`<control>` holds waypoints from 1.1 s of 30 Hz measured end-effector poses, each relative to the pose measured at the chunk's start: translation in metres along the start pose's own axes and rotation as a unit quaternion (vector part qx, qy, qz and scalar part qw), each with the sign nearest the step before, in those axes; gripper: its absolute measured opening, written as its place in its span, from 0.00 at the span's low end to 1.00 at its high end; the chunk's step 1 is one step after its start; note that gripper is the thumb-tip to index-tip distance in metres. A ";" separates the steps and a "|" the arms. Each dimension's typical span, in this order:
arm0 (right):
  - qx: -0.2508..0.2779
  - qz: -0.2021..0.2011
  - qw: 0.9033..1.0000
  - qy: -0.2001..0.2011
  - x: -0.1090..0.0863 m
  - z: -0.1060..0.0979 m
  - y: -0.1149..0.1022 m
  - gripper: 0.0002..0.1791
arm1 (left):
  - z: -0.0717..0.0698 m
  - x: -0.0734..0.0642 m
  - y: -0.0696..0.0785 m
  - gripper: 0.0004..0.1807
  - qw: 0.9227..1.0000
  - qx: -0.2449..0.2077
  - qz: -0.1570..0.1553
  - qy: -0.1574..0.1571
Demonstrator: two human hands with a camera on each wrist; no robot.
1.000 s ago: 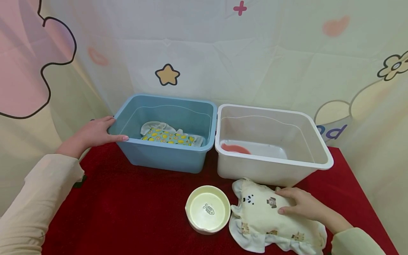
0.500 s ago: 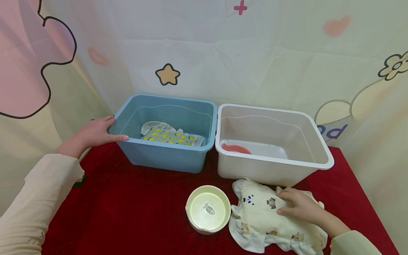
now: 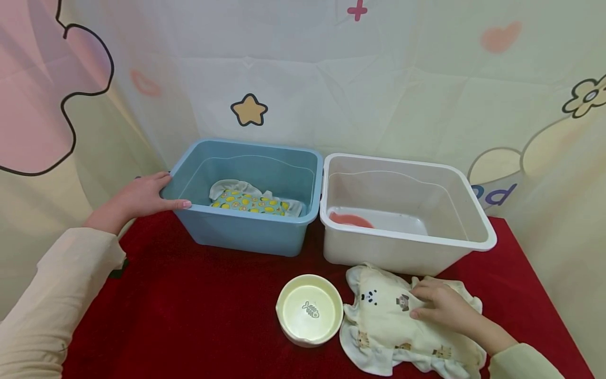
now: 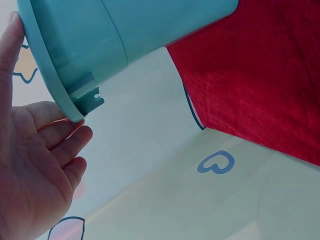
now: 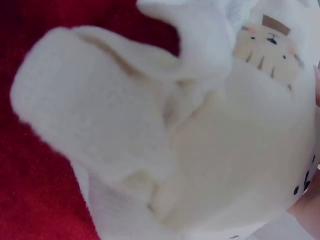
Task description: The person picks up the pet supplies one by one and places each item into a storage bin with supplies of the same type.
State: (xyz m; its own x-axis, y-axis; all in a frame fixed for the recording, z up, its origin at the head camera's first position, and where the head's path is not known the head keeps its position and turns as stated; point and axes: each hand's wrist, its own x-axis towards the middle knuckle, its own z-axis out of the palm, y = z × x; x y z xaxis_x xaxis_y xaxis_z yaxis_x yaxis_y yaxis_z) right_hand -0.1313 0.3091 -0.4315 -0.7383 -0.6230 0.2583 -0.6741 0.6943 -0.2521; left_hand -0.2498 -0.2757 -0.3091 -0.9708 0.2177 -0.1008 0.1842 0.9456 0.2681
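At the near left corner of a blue plastic bin (image 3: 246, 237), my left hand (image 3: 142, 197) rests on the rim. Its thumb lies along the front edge and the fingers are loosely bent beside the outer wall, as the left wrist view shows. My right hand (image 3: 442, 305) is on a cream ruffled pillow (image 3: 388, 326) printed with animal faces, thumb and bent fingers gripping its top. In the right wrist view the pillow (image 5: 235, 165) fills most of the frame, with only bits of the hand at the right edge.
A lemon-print ruffled pillow (image 3: 251, 202) lies inside the blue bin. To its right a white bin (image 3: 379, 250) holds a coral-coloured round item (image 3: 351, 220). Left of the cream pillow stands a pale yellow bowl (image 3: 310, 310) with a fishbone print. Red cloth (image 3: 189, 316) covers the table.
My right hand has shifted slightly on the cream pillow and its fingers have bent more, exposing the pillow's far right corner. The left hand stays on the blue bin's rim.
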 end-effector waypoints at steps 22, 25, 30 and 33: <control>-0.003 0.002 0.999 0.040 -0.002 0.006 -0.004 0.11 | 0.000 0.000 0.001 0.52 1.000 -0.003 -0.003 -0.004; -0.004 0.004 0.999 0.045 -0.002 0.006 -0.004 0.11 | 0.001 0.000 0.000 0.52 1.000 -0.004 -0.004 -0.003; -0.001 0.020 0.999 0.049 -0.002 0.007 -0.005 0.13 | 0.001 0.000 0.000 0.52 1.000 -0.006 -0.006 -0.002; 0.005 0.028 0.998 0.052 -0.002 0.008 -0.006 0.14 | 0.001 0.000 0.000 0.52 1.000 -0.006 -0.007 -0.002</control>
State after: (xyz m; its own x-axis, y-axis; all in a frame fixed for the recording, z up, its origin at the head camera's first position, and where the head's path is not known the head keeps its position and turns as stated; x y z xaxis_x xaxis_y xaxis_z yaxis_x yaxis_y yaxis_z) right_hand -0.1264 0.3035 -0.4377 -0.7691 -0.5424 0.3381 -0.6322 0.7232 -0.2780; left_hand -0.2498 -0.2753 -0.3104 -0.9726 0.2058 -0.1084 0.1692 0.9457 0.2774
